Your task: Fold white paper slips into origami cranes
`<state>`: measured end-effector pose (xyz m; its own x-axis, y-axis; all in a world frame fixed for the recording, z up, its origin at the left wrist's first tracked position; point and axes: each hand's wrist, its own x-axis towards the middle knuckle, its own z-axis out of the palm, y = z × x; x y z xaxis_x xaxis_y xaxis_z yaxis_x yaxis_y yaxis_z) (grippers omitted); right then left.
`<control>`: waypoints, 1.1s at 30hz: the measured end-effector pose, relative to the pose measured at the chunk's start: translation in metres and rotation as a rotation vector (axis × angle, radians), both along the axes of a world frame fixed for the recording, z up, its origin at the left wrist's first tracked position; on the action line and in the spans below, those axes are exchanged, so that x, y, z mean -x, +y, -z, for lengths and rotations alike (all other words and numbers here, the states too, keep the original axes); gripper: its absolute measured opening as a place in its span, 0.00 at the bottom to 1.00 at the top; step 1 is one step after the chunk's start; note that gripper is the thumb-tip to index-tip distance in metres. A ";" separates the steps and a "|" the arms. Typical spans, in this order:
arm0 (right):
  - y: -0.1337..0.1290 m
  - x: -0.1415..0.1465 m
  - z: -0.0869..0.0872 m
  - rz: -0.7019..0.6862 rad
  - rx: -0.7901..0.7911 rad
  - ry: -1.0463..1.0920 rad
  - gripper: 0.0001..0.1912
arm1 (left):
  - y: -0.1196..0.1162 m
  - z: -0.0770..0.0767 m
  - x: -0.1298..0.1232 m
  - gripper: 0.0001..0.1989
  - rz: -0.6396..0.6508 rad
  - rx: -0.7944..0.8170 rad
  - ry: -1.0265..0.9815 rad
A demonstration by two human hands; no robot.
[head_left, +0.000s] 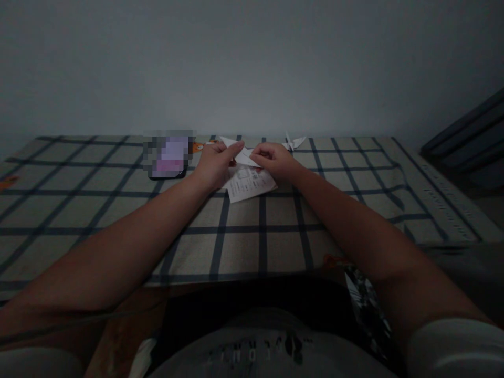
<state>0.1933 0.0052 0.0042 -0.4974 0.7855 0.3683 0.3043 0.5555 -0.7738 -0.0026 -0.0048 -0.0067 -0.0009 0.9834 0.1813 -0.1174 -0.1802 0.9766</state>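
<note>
A folded white paper (244,156) is held between both hands above the table. My left hand (218,161) pinches its left part, thumb on top. My right hand (273,157) has its fingers closed on the right corner of the same paper. Below them, a printed sheet (250,185) lies on the checked tablecloth, partly hidden by the hands. Just behind my right hand sits a folded paper crane (293,143).
A phone (169,157) with a blurred-out screen is at the left on the checked cloth (240,252). A pale wall (252,68) rises behind the table. Dark slatted furniture (468,142) stands at the right.
</note>
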 end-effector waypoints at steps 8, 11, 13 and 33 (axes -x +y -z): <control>0.007 -0.006 0.004 0.103 -0.156 0.024 0.08 | -0.003 -0.007 -0.004 0.11 0.066 0.100 -0.083; 0.007 -0.008 0.003 0.093 -0.348 -0.050 0.10 | -0.001 -0.006 -0.005 0.10 0.049 0.116 -0.110; 0.007 -0.010 0.003 0.043 -0.453 -0.117 0.12 | 0.000 -0.004 -0.005 0.11 0.043 0.125 -0.123; 0.010 -0.014 0.007 -0.026 -0.546 -0.171 0.11 | -0.007 -0.012 -0.005 0.06 0.133 0.190 -0.153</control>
